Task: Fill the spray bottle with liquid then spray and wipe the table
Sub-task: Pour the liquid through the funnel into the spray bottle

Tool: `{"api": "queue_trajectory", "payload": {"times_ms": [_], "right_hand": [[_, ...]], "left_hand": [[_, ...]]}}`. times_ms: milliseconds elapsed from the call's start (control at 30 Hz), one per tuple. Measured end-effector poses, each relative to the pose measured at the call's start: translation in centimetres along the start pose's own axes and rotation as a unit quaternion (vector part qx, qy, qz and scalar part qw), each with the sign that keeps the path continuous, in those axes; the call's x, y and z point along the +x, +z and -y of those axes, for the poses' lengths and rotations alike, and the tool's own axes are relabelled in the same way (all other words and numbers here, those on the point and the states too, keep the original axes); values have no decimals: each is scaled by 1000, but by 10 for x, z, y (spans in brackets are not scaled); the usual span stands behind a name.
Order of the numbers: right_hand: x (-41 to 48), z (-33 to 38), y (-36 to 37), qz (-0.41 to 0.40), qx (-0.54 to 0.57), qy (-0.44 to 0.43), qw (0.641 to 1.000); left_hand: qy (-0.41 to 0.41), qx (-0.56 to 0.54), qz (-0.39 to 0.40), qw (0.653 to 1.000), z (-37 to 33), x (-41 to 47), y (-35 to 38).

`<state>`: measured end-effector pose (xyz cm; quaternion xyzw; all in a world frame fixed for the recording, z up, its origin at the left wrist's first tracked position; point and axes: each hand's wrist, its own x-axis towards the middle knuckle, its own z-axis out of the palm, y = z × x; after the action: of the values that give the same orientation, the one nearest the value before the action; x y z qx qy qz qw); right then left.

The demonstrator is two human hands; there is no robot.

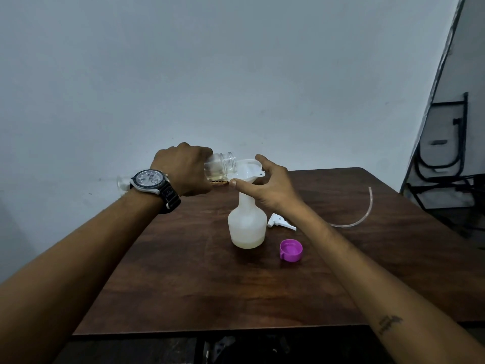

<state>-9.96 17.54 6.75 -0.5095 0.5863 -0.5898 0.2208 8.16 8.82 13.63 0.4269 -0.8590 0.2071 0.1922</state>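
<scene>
Spray bottle stands upright near the middle of the table, a white funnel seated in its neck and only a shallow layer of liquid at its bottom — filling looks barely begun. Left hand is clenched around a clear jar, tipped sideways with its mouth at the funnel's rim. Right hand steadies the funnel, thumb and fingers loosely curved against it. Trigger head and purple cap lie just beside the bottle — refitting, spraying and wiping remain.
</scene>
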Motion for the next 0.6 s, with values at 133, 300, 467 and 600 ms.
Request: {"api": "queue_trajectory", "payload": {"times_ms": [133,300,467,600], "right_hand": [[0,0,0,2,8,2,1000],[-1,-1,0,0,8,1,1000],[-1,-1,-2,3,9,-2,1000],[-1,-1,-1,4,4,0,1000]], "left_hand": [[0,0,-2,1000,0,-1,0],[-3,-4,1,1000,-2,-2,-2],[0,-6,3,1000,-3,-2,-3],[1,-7,-1,1000,-3,-3,-3]]}}
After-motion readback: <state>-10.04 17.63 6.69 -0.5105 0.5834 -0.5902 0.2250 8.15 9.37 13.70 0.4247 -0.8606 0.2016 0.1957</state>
